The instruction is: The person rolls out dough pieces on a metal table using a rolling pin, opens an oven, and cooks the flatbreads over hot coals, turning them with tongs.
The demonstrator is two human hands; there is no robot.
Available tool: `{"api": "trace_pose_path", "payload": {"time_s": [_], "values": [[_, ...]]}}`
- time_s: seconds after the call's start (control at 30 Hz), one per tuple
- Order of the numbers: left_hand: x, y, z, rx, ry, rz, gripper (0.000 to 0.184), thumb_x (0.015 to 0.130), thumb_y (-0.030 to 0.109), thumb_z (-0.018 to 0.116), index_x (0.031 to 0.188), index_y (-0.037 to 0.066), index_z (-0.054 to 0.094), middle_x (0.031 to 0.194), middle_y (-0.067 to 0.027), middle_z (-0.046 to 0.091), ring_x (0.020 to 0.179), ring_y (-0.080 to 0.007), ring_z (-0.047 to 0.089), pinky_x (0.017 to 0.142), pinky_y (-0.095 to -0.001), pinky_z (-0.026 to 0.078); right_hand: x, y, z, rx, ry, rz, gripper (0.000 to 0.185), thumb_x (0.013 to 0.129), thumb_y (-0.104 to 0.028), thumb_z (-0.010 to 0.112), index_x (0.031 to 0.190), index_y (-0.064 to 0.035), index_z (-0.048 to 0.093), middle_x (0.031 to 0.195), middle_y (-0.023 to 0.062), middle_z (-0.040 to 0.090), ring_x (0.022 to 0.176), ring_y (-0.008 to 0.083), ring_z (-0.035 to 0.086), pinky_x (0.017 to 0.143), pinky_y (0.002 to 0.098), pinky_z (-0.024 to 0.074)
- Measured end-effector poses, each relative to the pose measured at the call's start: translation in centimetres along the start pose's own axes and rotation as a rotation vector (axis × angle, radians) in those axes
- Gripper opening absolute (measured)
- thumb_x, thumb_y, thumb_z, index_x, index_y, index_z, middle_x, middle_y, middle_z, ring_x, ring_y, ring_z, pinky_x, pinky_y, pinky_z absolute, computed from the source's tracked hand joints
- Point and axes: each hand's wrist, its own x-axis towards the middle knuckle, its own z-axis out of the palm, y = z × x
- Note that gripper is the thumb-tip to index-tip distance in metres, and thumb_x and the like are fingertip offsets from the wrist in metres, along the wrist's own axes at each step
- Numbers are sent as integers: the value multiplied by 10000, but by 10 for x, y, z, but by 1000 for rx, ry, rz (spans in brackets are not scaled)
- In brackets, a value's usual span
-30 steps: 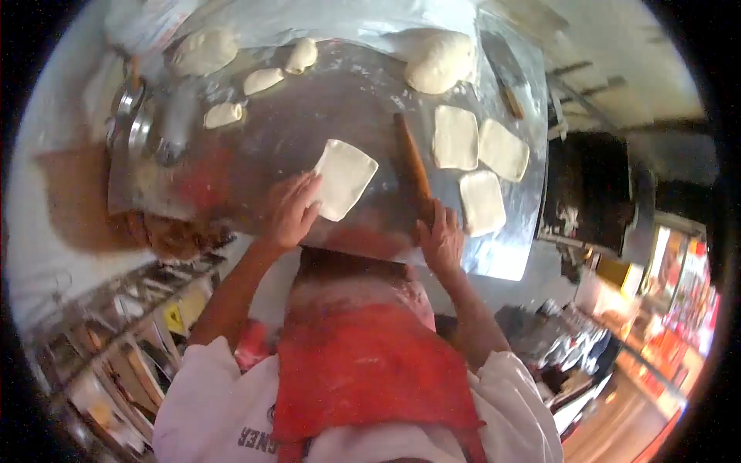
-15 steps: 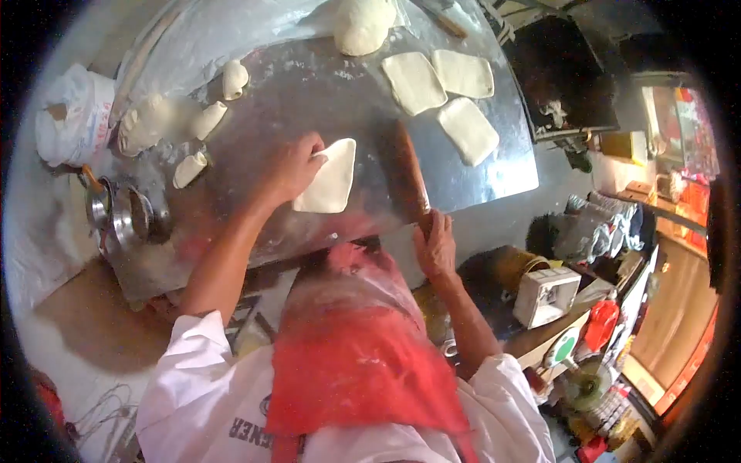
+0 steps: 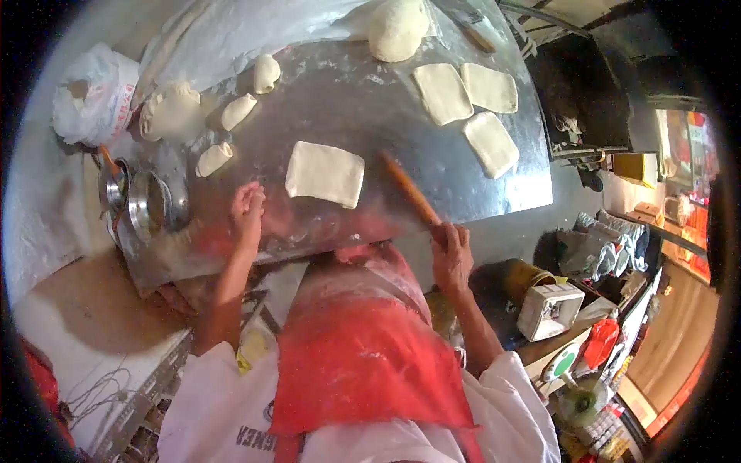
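Observation:
A flat rectangular sheet of dough [image 3: 326, 174] lies on the metal work surface in front of me. To its left, close to the surface's near edge, is my left hand [image 3: 248, 212], fingers loosely bent and holding nothing. My right hand [image 3: 452, 258] grips the near end of a wooden rolling pin [image 3: 411, 189], which slants up and left toward the dough sheet. Three small rolled dough pieces [image 3: 238, 113] sit apart on the left. Three more flat dough sheets [image 3: 442, 93] lie grouped at the upper right.
A large dough lump [image 3: 397, 31] rests at the back, beside plastic sheeting [image 3: 324, 19]. Flour heaps in a pale mound [image 3: 171, 112] at the left, near metal bowls [image 3: 148, 202] and a white bag-lined bucket [image 3: 94, 96]. A white box [image 3: 549, 311] stands low on the right.
My left hand has let go of the dough sheet and drawn back left and toward me. The sheet now lies flat. My right hand still holds the rolling pin; the camera view has shifted.

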Motion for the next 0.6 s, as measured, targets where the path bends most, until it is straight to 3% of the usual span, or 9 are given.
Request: {"api": "trace_pose_path", "payload": {"time_s": [0.03, 0.1, 0.17, 0.23, 0.3, 0.37, 0.5, 0.57, 0.6], "values": [[-1, 1, -3, 60, 1, 154, 349, 1032, 284, 653, 1312, 83, 602, 1310, -41, 639, 1145, -153, 624, 963, -331, 492, 2, -10, -5, -6, -10, -2, 424, 867, -99, 715, 1277, -77, 609, 1236, 161, 598, 1095, 404, 624, 900, 479, 528], [-6, 18, 2, 145, -31, 195, 382, 1044, 288, 631, 1345, 57, 586, 1359, -59, 621, 1239, -169, 584, 1052, -352, 448, 3, -34, -9, -118, -138, -325, 468, 834, -76, 715, 1291, -103, 618, 1305, 137, 603, 1128, 386, 632, 916, 472, 537], [-5, 51, 26, 340, -140, 328, 417, 1032, 249, 637, 1392, 53, 560, 1424, -112, 586, 1351, -230, 528, 1138, -391, 391, 9, -47, 9, -144, -159, -354, 509, 820, -94, 721, 1318, -136, 620, 1369, 128, 592, 1169, 371, 624, 940, 469, 535], [20, 58, 60, 490, -176, 662, 474, 1018, 242, 644, 1439, 57, 530, 1510, -159, 528, 1452, -302, 448, 1190, -448, 334, 35, -63, 27, -172, -155, -456, 553, 842, -132, 711, 1381, -147, 588, 1444, 143, 554, 1226, 381, 598, 980, 484, 520], [41, 79, 100, 776, -199, 851, 542, 1020, 337, 631, 1483, 87, 501, 1557, -156, 491, 1493, -365, 388, 1214, -542, 284, 81, -59, 55, -298, -184, -383, 663, 915, -376, 700, 1507, -161, 497, 1558, 168, 457, 1404, 405, 458, 1063, 541, 440], [65, 85, 128, 999, -205, 986, 643, 1010, 472, 607, 1536, 134, 455, 1581, -123, 474, 1505, -373, 360, 1214, -624, 226, 128, -63, 56, -412, -52, -485, 676, 972, -502, 607, 1528, -143, 470, 1588, 176, 429, 1444, 409, 417, 1115, 587, 374], [98, 85, 148, 883, -76, 940, 713, 997, 548, 586, 1580, 181, 400, 1614, -104, 431, 1522, -354, 335, 1217, -660, 179, 159, -73, 50, -318, 42, -378, 731, 997, -614, 504, 1541, -129, 460, 1600, 181, 422, 1460, 407, 401, 1140, 596, 334], [71, 75, 131, 943, -145, 999, 770, 978, 552, 607, 1605, 181, 357, 1652, -94, 371, 1547, -343, 289, 1229, -659, 139, 128, -65, 57, -370, -11, -453, 718, 1013, -592, 494, 1547, -114, 445, 1569, 188, 455, 1446, 404, 413, 1128, 577, 349], [52, 62, 116, 945, -198, 1003, 826, 948, 572, 625, 1614, 175, 341, 1671, -92, 334, 1566, -336, 246, 1232, -662, 124, 105, -63, 60, -342, -31, -470, 673, 990, -477, 577, 1547, -126, 438, 1540, 186, 481, 1401, 398, 455, 1110, 557, 368]]}}
